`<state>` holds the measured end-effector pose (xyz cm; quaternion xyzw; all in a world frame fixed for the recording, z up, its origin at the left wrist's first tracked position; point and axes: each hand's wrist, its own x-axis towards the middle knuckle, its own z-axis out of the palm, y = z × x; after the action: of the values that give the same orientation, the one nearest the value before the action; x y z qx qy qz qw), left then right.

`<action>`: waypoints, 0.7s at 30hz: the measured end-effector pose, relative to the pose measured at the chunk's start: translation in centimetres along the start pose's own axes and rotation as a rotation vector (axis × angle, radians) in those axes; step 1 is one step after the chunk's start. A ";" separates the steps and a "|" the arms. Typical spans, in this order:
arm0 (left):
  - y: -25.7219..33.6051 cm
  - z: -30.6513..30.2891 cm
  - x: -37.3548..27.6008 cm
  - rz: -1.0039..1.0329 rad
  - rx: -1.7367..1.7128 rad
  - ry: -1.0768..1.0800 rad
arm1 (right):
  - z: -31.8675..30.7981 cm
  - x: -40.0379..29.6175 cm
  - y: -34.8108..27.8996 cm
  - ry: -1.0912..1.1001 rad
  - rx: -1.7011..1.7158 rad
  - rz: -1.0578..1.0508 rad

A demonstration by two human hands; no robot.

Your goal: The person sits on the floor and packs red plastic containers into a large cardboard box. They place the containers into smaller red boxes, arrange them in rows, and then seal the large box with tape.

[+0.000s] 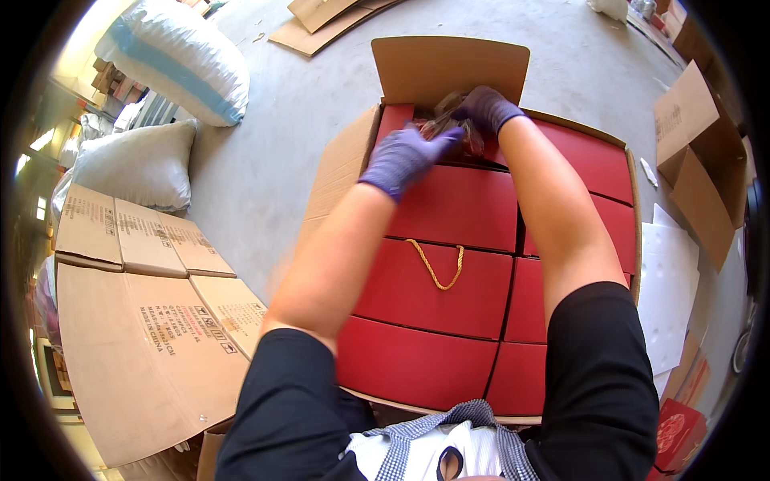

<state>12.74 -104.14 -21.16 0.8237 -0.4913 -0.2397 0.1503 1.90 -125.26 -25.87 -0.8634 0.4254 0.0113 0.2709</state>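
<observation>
A large open carton (pixel 337 162) stands in front of me, packed with red boxes (pixel 448 201) in two columns. One box carries a twisted gold cord handle (pixel 442 282). At the far end, my right hand (pixel 488 109), in a purple knit glove, grips crumpled clear plastic wrapping (pixel 448 114) beside the raised carton flap (pixel 451 69). My left hand (pixel 404 157), gloved alike, is over the far left box with its thumb out toward the wrapping. Its fingertips are blurred and partly hidden, so its hold is unclear.
Printed cartons (pixel 156 324) are stacked at my left, with stuffed white sacks (pixel 135 162) beyond. Flattened cardboard (pixel 319 27) lies on the floor ahead. To the right are white foam sheets (pixel 665 288), an open empty carton (pixel 692 150) and a red patterned box (pixel 677 433).
</observation>
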 end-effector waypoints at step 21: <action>-3.4 0.1 1.2 0.163 -0.330 0.126 | -5.5 -12.9 2.0 0.234 -0.067 -0.597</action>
<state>15.69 -103.64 -23.18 0.7587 -0.5000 -0.2522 0.3329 -8.92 -119.47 -18.90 -0.9539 0.1810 -0.1539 0.1832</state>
